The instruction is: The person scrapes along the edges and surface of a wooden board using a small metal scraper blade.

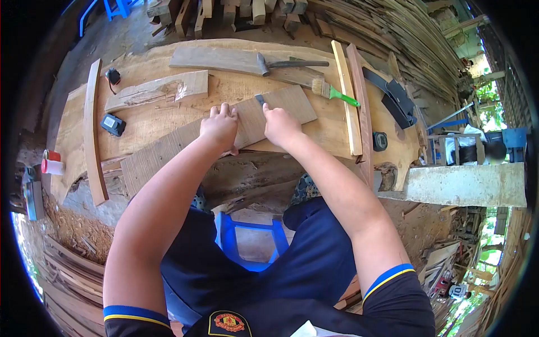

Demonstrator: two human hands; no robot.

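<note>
A long brown wooden board (292,106) lies slanted across the workbench, its lower left end near my legs. My left hand (220,129) grips this board near its middle, fingers over the top and thumb at the near edge. My right hand (281,124) is closed around a small dark flat blade (259,99), its tip at the board's surface. The rest of that tool is hidden in my fist. A hammer (263,64) rests on a grey plank (219,58) beyond the board. To the right of it lies a green-handled brush (339,96).
On the workbench (146,62) are a rough wood piece (157,91), tape measures (113,124), and a black tool (397,106). Narrow strips stand at left (92,135) and right (347,95). Stacked timber (393,33) lies behind. A blue stool (225,236) is under me.
</note>
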